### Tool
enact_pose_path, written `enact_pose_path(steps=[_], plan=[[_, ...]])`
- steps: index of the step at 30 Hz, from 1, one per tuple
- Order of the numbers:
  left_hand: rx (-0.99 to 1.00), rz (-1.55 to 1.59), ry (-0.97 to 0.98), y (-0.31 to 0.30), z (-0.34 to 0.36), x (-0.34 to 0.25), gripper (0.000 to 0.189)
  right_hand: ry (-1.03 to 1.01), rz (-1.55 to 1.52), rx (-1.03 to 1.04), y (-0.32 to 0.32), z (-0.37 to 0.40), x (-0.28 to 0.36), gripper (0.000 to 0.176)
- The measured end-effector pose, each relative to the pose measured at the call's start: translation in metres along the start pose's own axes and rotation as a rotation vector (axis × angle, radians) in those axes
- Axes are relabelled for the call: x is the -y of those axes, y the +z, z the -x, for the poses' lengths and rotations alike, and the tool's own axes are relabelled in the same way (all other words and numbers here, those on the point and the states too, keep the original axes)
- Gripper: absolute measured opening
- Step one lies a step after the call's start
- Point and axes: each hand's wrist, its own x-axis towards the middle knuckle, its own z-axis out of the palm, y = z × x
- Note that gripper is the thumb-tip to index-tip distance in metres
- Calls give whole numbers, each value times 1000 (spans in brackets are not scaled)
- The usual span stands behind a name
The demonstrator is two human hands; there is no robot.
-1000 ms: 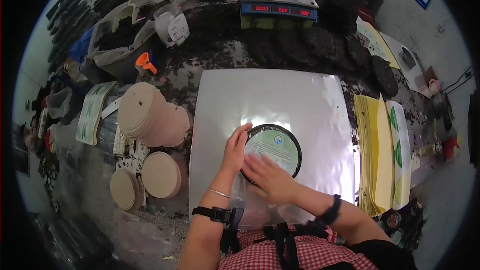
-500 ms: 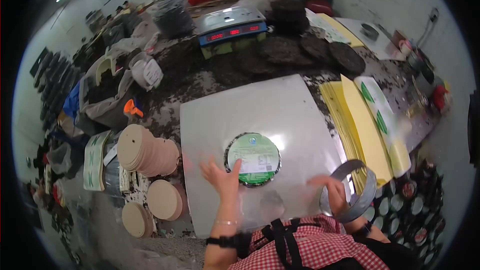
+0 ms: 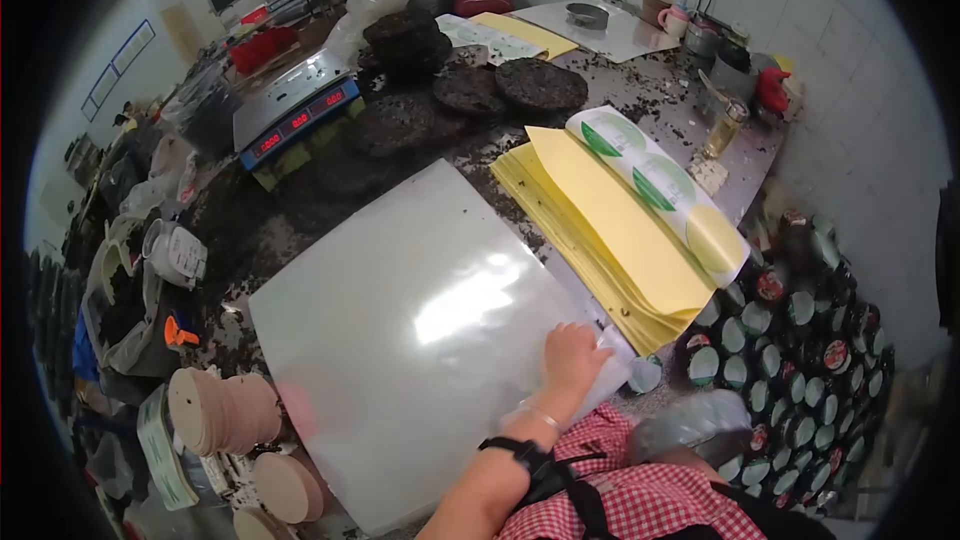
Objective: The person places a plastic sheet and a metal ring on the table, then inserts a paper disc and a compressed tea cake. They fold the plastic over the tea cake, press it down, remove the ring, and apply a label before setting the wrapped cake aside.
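My left hand (image 3: 573, 370) rests at the right edge of the glossy clear plastic sheet (image 3: 370, 340). Its fingers are curled, and they seem to pinch the sheet's edge beside the yellow papers. At the lower right a wide metal ring (image 3: 692, 425) shows as a blurred silvery band close to my checked apron (image 3: 650, 505). My right hand is mostly hidden behind that ring; only a little skin shows beneath it. The round cake with the green label is out of sight.
A stack of yellow papers (image 3: 610, 240) with printed label sheets (image 3: 655, 185) lies right. Pink-beige discs (image 3: 235, 410) stand left. Dark round cakes (image 3: 540, 87) and a blue scale (image 3: 300, 120) are behind. Several wrapped cakes (image 3: 800, 350) are piled below the table's right side.
My view has turned right. The green-labelled cake has left the sheet. My left hand has moved from that cake to the sheet's right edge; my right hand and ring have dropped lower.
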Motion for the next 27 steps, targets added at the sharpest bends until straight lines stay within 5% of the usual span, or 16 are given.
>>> enact_pose_path(steps=[2, 3, 4, 6, 7, 8, 9, 10, 13, 16, 18, 20, 22, 24, 25, 27], plan=[[-38, 273, -68, 12, -2, 23, 31, -326, -939, 275, -24, 26, -17, 66], [-55, 524, -152, 9, 10, 37, 33, -595, -758, 531, -32, 2, -49, 66], [-48, 718, -249, 2, 18, 46, 35, -901, -956, 520, -57, 37, -26, 59], [-154, 1191, -523, -15, 46, 85, 37, -625, -1132, 473, -97, 59, -1, 55], [-270, 1466, -684, -31, 62, 120, 39, -662, -969, 504, -116, 57, 20, 52], [-254, 1774, -557, -69, 75, 154, 38, -722, -647, 479, -127, 66, 59, 49], [-233, 2072, -397, -114, 92, 180, 37, -1013, -245, 256, -122, 56, 92, 43], [-301, 2011, -338, -164, 100, 185, 33, -1271, 167, 6, -113, 44, 127, 36], [-471, 1850, -172, -282, 83, 122, 32, -1438, 704, 206, -78, 24, 258, 27], [-74, 1638, -284, -276, 55, 76, 47, -1586, 943, 193, -10, -17, 334, 26], [179, 1616, -276, -229, 48, 61, 47, -1603, 864, 70, 29, -29, 337, 30], [200, 1683, -280, -131, 43, 75, 42, -1661, 731, 98, 35, -21, 320, 33], [137, 1692, -311, -76, 46, 96, 42, -1753, 663, 424, 11, 14, 279, 38], [-43, 1171, -214, -66, 62, 89, 42, -1725, 588, 676, -24, 39, 259, 42], [-39, 1186, -228, -71, 75, 83, 42, -1658, 479, 655, -53, 46, 255, 45], [-185, 787, -99, -107, 118, 85, 56, -1542, -43, 72, -67, 32, 241, 50]])
